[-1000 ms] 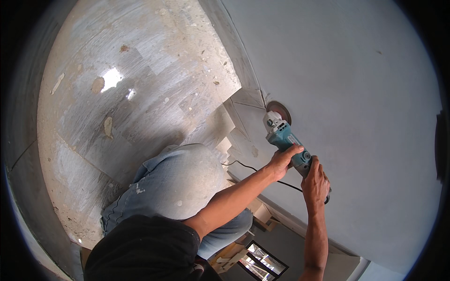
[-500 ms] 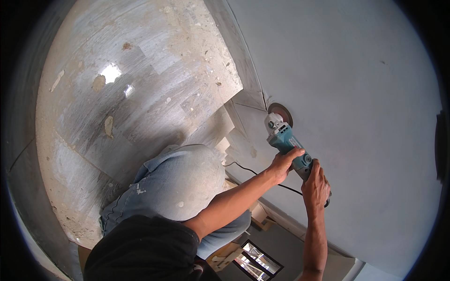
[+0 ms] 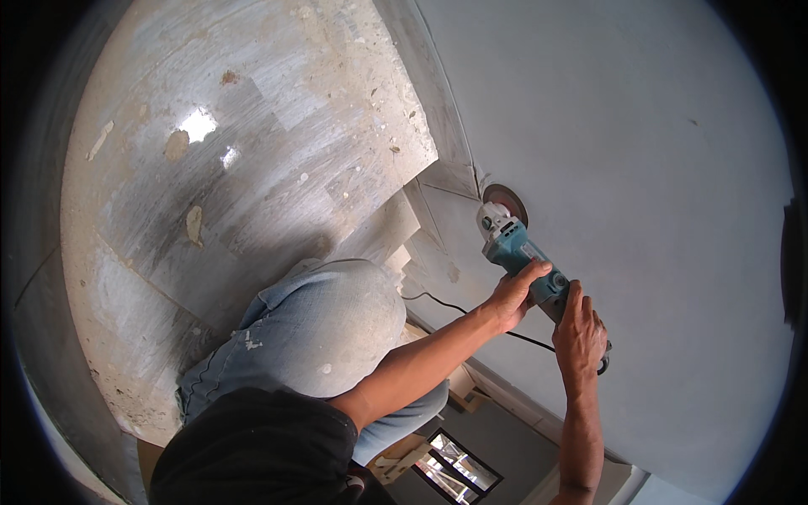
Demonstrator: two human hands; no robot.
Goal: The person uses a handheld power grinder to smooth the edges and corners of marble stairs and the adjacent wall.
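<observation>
An angle grinder [image 3: 513,244] with a teal body and a pale metal head lies slantwise against the grey wall. Its dark disc [image 3: 505,202], reddish at the middle, sits at the wall near the upper edge of the grey skirting [image 3: 446,177]. My left hand [image 3: 515,296] is closed round the middle of the grinder's body, thumb on top. Farther back, my right hand [image 3: 581,330] grips the rear end, its fingers wrapped over it. A black cord [image 3: 530,340] runs behind my forearms.
Worn wood-look flooring [image 3: 278,177] with pale dust and chips spreads to the left, ending at a stair edge [image 3: 433,156]. Steps [image 3: 396,261] drop beside my bent knee [image 3: 345,320] in dusty jeans. A window [image 3: 459,467] shows far below.
My right hand and forearm have shifted slightly to the right, with the grinder's rear end. The disc has hardly moved, and my left hand has shifted a little right.
</observation>
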